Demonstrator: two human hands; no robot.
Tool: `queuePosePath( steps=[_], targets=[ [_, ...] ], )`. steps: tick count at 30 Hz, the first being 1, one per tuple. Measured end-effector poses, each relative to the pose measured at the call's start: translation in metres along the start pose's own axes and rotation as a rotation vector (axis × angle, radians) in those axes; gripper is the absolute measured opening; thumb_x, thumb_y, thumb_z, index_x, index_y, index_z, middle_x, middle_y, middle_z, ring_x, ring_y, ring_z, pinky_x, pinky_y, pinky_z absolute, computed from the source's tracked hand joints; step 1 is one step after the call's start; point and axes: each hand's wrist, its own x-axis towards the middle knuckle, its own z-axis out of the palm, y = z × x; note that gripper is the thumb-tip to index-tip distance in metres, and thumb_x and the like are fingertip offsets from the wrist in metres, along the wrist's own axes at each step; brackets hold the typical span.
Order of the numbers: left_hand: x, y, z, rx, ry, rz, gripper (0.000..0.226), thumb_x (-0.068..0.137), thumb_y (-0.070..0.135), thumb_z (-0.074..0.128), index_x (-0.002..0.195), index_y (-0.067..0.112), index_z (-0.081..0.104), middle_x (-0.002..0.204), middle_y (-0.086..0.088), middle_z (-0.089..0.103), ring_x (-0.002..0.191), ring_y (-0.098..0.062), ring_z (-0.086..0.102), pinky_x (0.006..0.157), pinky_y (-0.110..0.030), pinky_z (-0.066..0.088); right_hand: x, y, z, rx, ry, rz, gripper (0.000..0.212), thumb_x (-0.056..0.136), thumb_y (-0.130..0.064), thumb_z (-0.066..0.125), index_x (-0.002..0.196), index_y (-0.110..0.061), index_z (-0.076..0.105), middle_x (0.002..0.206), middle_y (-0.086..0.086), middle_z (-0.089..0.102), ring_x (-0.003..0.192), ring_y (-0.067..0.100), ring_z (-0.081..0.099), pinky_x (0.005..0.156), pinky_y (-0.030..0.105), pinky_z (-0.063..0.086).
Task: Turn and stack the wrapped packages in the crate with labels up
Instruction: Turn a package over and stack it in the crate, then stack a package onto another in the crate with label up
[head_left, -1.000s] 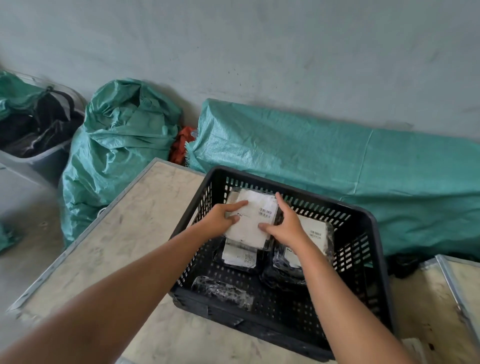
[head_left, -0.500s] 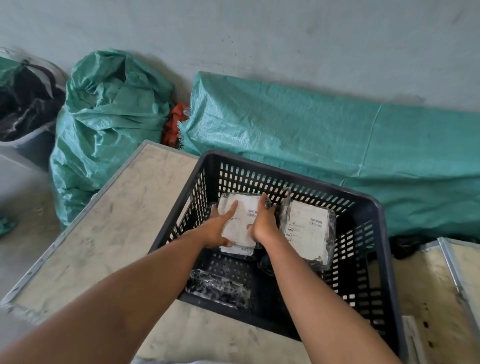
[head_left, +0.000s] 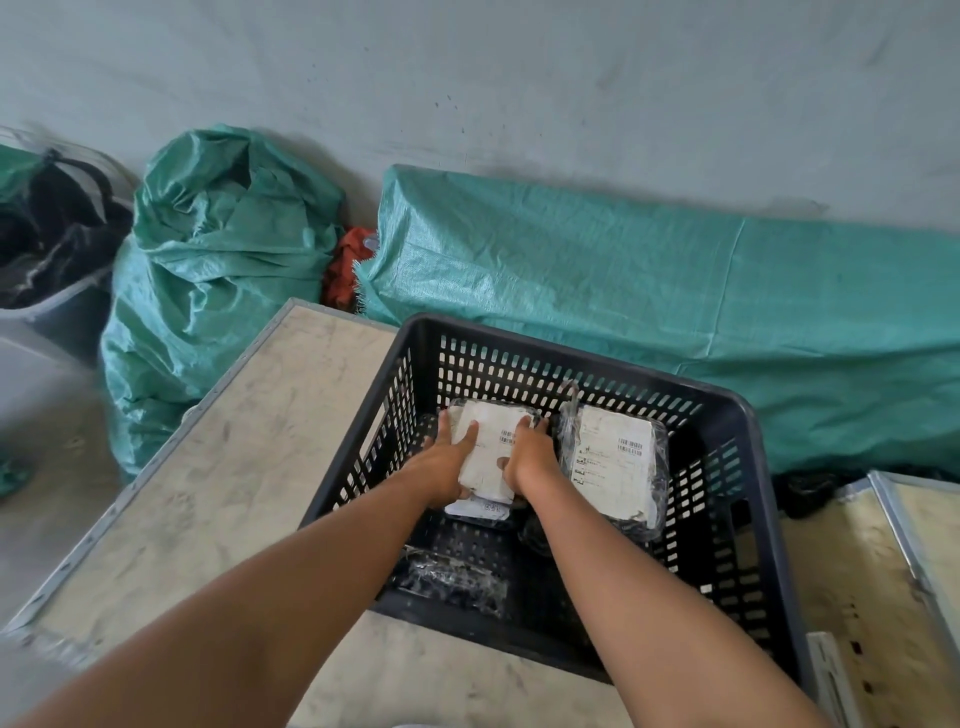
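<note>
A black slotted crate (head_left: 748, 431) stands on a pale table. Inside at the back left, a wrapped package (head_left: 491, 444) lies label up on top of another package (head_left: 480, 508), whose white label peeks out below. My left hand (head_left: 449, 460) grips its left edge and my right hand (head_left: 527, 457) grips its right edge, thumbs on the label. Beside it at the back right lies a second labelled package (head_left: 613, 462), label up. A dark wrapped package (head_left: 449, 574) with no label showing lies at the crate's front left.
The table (head_left: 249, 467) ends in a metal-edged rim on the left. Green woven sacks (head_left: 208, 270) and a long green-covered bundle (head_left: 675, 296) lie against the wall behind. A grey bin (head_left: 57, 306) stands far left. Another metal-edged board (head_left: 904, 545) lies at the right.
Both hands have lowered the labelled package from above the crate down onto the back-left stack and now press it flat. The camera has shifted slightly.
</note>
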Motion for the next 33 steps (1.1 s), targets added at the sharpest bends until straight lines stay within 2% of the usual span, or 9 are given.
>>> queuePosePath(
  steps=[4,7,12,14,18,21,27,30,33],
  targets=[
    [-0.011,0.006,-0.02,0.057,-0.002,0.024,0.109,0.091,0.014,0.073,0.161,0.032,-0.009,0.167,-0.018,-0.015,0.152,-0.043,0.006,0.121,-0.051,0.023,-0.02,0.008,0.0,0.096,0.038,-0.143,0.078,0.097,-0.011,0.067,0.163,-0.012,0.025,0.158,0.018,0.039,0.133,0.031,0.053,0.11,0.034,0.044],
    [-0.024,0.008,-0.039,0.091,-0.018,0.1,0.095,0.095,0.021,0.07,0.163,0.022,0.004,0.167,-0.014,0.019,0.15,-0.032,0.027,0.118,-0.04,0.03,-0.038,0.018,-0.014,0.187,0.045,-0.24,0.068,0.094,-0.017,0.074,0.155,-0.014,0.044,0.155,0.01,0.048,0.139,0.028,0.05,0.112,0.037,0.039],
    [-0.07,-0.001,-0.047,0.174,-0.193,0.177,0.076,0.097,0.024,0.066,0.161,0.022,0.026,0.157,-0.005,0.043,0.134,-0.024,0.049,0.104,-0.033,0.04,-0.075,0.037,-0.036,0.37,-0.149,-0.329,0.03,0.085,-0.017,0.084,0.111,-0.031,0.078,0.118,-0.011,0.074,0.095,0.001,0.069,0.09,0.029,0.055],
    [-0.086,-0.007,-0.043,0.212,-0.281,0.209,0.063,0.095,0.02,0.069,0.153,0.024,0.044,0.146,-0.002,0.056,0.115,-0.019,0.058,0.094,-0.031,0.044,-0.086,0.043,-0.034,0.353,-0.301,-0.362,0.03,0.078,-0.02,0.089,0.1,-0.037,0.079,0.099,-0.023,0.074,0.093,-0.003,0.068,0.093,0.031,0.053],
    [-0.099,-0.017,-0.03,0.25,-0.359,0.163,0.077,0.089,0.019,0.076,0.156,0.031,0.039,0.149,-0.002,0.053,0.122,-0.024,0.058,0.1,-0.039,0.046,-0.099,0.047,-0.009,0.177,-0.537,-0.416,0.055,0.067,-0.037,0.096,0.117,-0.036,0.073,0.129,-0.013,0.066,0.12,0.009,0.059,0.103,0.034,0.048],
    [-0.1,-0.023,-0.021,0.232,-0.332,0.139,0.085,0.086,0.016,0.079,0.158,0.03,0.034,0.152,-0.002,0.049,0.134,-0.026,0.05,0.106,-0.039,0.041,-0.097,0.05,0.005,0.093,-0.53,-0.449,0.067,0.065,-0.038,0.097,0.126,-0.032,0.069,0.132,-0.008,0.065,0.12,0.013,0.062,0.101,0.034,0.051],
    [-0.091,-0.018,-0.016,0.143,-0.251,0.152,0.103,0.076,0.022,0.087,0.16,0.028,0.028,0.15,0.0,0.05,0.131,-0.024,0.051,0.109,-0.04,0.04,-0.092,0.068,0.004,0.439,-0.471,-0.405,0.067,0.076,-0.017,0.091,0.13,-0.045,0.062,0.135,-0.013,0.063,0.128,0.009,0.059,0.103,0.025,0.05],
    [-0.084,-0.018,-0.015,0.13,-0.155,0.175,0.094,0.075,0.013,0.086,0.155,0.029,0.038,0.148,-0.003,0.053,0.13,-0.023,0.053,0.105,-0.034,0.04,-0.093,0.062,0.004,0.18,-0.427,-0.487,0.097,0.066,-0.028,0.097,0.148,-0.047,0.049,0.146,-0.02,0.048,0.134,0.002,0.041,0.105,0.022,0.032],
    [-0.083,-0.021,-0.016,0.127,-0.153,0.187,0.087,0.08,0.015,0.083,0.154,0.028,0.04,0.148,-0.002,0.054,0.129,-0.023,0.053,0.104,-0.033,0.041,-0.092,0.056,0.006,0.125,-0.336,-0.51,0.093,0.071,-0.024,0.094,0.149,-0.046,0.049,0.156,-0.012,0.045,0.141,0.01,0.039,0.108,0.021,0.029]
  ],
)
